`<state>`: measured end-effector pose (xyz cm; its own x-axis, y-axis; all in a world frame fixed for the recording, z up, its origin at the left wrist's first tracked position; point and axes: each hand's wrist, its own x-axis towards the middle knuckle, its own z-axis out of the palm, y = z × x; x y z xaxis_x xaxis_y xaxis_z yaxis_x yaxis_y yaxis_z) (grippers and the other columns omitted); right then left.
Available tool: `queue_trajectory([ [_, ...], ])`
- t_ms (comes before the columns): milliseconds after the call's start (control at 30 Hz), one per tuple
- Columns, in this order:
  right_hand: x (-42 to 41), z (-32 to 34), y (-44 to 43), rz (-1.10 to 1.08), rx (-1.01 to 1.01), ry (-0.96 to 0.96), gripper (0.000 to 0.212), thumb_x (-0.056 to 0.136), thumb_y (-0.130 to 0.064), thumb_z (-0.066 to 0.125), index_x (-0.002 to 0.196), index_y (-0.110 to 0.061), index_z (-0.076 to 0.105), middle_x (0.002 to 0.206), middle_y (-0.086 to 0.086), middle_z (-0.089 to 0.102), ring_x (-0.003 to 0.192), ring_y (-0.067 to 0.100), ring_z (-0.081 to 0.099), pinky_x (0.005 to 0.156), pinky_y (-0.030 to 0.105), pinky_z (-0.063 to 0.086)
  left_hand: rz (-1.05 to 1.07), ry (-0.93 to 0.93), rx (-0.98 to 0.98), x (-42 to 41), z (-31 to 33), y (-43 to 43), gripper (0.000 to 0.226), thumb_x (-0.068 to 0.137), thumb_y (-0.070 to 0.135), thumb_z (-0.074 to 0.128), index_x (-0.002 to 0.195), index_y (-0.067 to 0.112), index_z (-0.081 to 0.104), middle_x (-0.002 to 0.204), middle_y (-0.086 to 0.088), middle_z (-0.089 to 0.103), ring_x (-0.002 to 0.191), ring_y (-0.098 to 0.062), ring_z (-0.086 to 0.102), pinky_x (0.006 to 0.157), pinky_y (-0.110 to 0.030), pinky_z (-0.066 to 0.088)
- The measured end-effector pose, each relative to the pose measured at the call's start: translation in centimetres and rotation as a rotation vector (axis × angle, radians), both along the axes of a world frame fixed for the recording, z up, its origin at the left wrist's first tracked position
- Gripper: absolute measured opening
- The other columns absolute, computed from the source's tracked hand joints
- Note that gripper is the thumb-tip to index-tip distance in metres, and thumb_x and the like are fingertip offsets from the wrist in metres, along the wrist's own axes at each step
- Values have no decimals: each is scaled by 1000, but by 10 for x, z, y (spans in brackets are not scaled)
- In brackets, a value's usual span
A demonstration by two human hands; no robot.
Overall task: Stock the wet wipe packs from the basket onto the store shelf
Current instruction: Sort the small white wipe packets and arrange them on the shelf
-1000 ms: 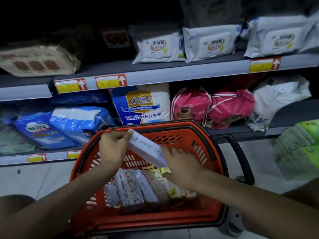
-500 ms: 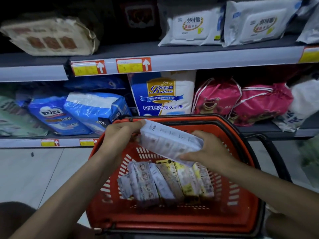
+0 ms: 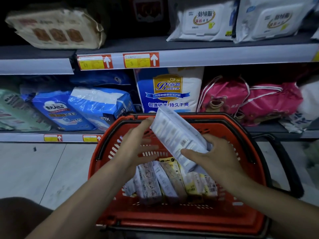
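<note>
The wet wipe pack (image 3: 176, 137) was held clear above the red basket (image 3: 96, 152), over the other packs (image 3: 169, 183) standing in a row inside it. The right hand (image 3: 215, 159) gripped its lower end, fingers and thumb curled round it. The left hand (image 3: 136, 144) lay open, fingers straight, tips at the pack's upper left edge; contact could not be confirmed. The long axis ran from the right hand up and left toward the shelving. The upper shelf (image 3: 207, 56), carrying lidded wipe packs (image 3: 200, 21), lay above and beyond. The right hand was judged the carrying hand.
</note>
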<state>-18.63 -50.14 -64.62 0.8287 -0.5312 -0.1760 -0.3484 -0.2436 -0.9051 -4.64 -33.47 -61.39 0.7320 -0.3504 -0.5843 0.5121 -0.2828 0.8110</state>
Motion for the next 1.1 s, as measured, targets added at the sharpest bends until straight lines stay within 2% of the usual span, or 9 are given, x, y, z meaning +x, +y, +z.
queue_trajectory([
  [67,0,1,3,-4,-270,-53,27,80,-48,82,90,-28,68,70,-10,68,60,5,65,50,25,49,-106,47,-24,-8,3,-4,64,84,72,66,129,27,64,116,-10,76,99,-25,78,89,-51,63],
  [167,0,-2,7,75,-661,-141,46,77,-55,71,115,-29,67,75,-10,70,60,8,64,52,33,52,-151,44,-116,-17,3,-13,66,85,70,65,134,26,64,117,-8,77,104,-27,77,98,-53,59],
  [300,-9,-13,14,363,-1000,-290,56,80,-33,76,132,-17,61,116,0,71,94,21,70,73,31,57,5,108,-246,-15,5,-20,55,93,58,63,130,17,67,115,-10,78,106,-29,76,97,-52,58],
  [400,-18,-19,17,560,-1203,-329,58,83,-13,75,138,-15,58,140,15,60,122,31,62,91,42,56,6,123,-318,-12,9,-20,52,97,55,57,127,15,72,117,-13,77,105,-31,76,90,-45,58],
  [633,-20,0,14,562,-1400,-489,34,105,-12,55,139,-12,63,145,20,57,136,36,51,113,46,41,82,166,-534,-4,12,-22,63,95,68,48,107,13,78,103,-14,76,86,-27,73,83,-40,60],
  [800,-14,9,11,549,-1479,-640,31,105,-13,55,134,-16,68,143,13,60,135,26,56,105,41,50,111,189,-610,-4,11,-24,75,92,74,46,121,12,77,115,-18,72,94,-31,71,88,-44,60],
  [900,-10,12,12,533,-1508,-722,25,102,-18,65,125,-19,74,137,9,66,130,21,61,103,38,53,89,194,-619,-5,12,-27,76,88,76,45,109,13,82,98,-14,75,80,-27,73,75,-39,63],
  [1000,-7,17,12,501,-1511,-763,19,99,-18,69,115,-20,78,128,8,71,123,21,66,101,37,54,75,176,-616,-5,15,-27,79,86,76,47,124,13,75,100,-14,75,83,-28,73,77,-38,62],
  [1100,-1,25,10,440,-1510,-756,13,95,-14,72,106,-16,79,117,11,74,113,26,69,98,41,54,85,164,-644,-6,23,-30,71,90,73,48,111,12,78,102,-15,75,88,-29,73,84,-41,61],
])
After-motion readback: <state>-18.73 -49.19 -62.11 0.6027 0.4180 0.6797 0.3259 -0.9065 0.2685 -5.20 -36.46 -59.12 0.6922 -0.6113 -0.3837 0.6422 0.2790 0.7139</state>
